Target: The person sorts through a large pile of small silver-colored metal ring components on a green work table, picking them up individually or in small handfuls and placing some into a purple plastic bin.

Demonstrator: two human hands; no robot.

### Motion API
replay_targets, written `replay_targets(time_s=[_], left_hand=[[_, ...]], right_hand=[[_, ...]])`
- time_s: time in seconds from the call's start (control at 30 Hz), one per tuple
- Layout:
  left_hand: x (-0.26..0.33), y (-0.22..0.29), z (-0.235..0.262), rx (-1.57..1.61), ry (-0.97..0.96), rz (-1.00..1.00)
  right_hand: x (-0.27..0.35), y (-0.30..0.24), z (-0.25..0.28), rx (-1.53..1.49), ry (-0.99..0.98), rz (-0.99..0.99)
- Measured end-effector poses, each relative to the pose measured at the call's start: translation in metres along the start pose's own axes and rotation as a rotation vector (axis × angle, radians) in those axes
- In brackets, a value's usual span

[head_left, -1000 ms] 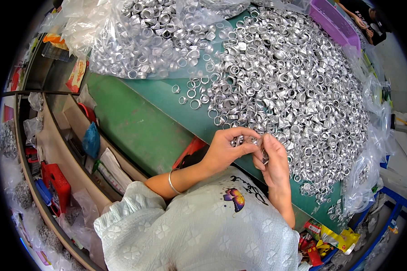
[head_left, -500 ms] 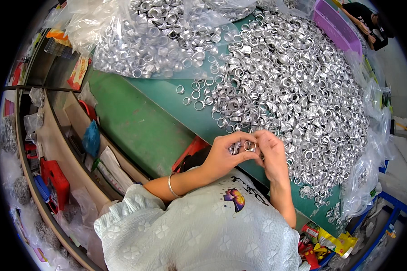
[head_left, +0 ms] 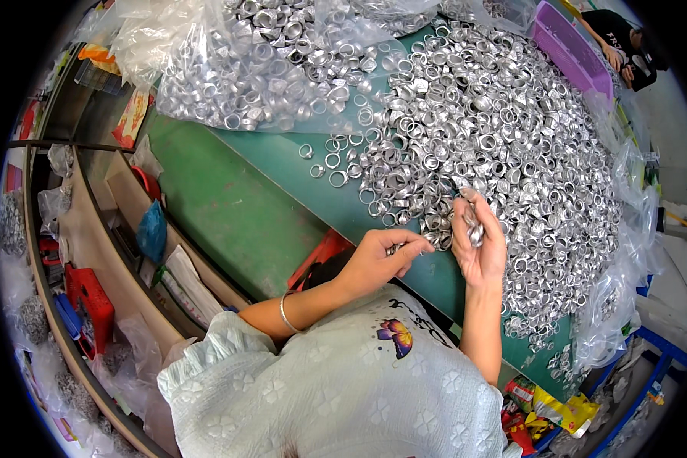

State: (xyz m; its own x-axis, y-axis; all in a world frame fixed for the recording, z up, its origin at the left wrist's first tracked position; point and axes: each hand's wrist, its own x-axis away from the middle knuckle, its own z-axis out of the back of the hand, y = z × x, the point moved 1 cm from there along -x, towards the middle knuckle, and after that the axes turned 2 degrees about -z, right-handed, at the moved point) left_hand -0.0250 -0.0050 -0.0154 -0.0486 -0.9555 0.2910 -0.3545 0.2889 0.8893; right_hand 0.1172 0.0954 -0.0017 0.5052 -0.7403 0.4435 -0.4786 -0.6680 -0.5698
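A wide heap of silver metal rings (head_left: 504,145) covers much of the green table (head_left: 282,172) before me. At the table's near edge, my left hand (head_left: 382,258) is closed around several rings, of which only a little silver shows between the fingers. Farther right, over the near side of the heap, my right hand (head_left: 481,240) is raised with its fingers curled about several rings (head_left: 473,227). A few loose rings (head_left: 332,160) lie apart at the heap's left side.
A clear plastic bag (head_left: 244,91) full of rings lies at the far left of the table. Beyond the heap stands a purple basket (head_left: 571,49), with another person (head_left: 622,46) behind it. Shelves with a red plastic box (head_left: 91,309) line the left; snack packets (head_left: 561,408) sit lower right.
My hands were together over a ring; now they are apart. The right has moved up and right to the heap, while the left stays near the table edge with its fingers closed.
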Motion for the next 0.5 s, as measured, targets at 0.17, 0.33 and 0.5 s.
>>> replay_targets(time_s=[0.17, 0.33, 0.5], left_hand=[[-0.001, -0.006, -0.005, -0.162, -0.001, -0.177], [0.000, -0.003, -0.005, -0.208, 0.035, -0.185], [0.000, 0.005, -0.002, -0.100, 0.197, -0.182]], right_hand=[[-0.018, 0.007, -0.012, 1.535, 0.181, 0.592], [-0.021, 0.013, -0.011, 1.556, 0.158, 0.735], [0.009, 0.003, 0.003, 0.500, -0.074, 0.018]])
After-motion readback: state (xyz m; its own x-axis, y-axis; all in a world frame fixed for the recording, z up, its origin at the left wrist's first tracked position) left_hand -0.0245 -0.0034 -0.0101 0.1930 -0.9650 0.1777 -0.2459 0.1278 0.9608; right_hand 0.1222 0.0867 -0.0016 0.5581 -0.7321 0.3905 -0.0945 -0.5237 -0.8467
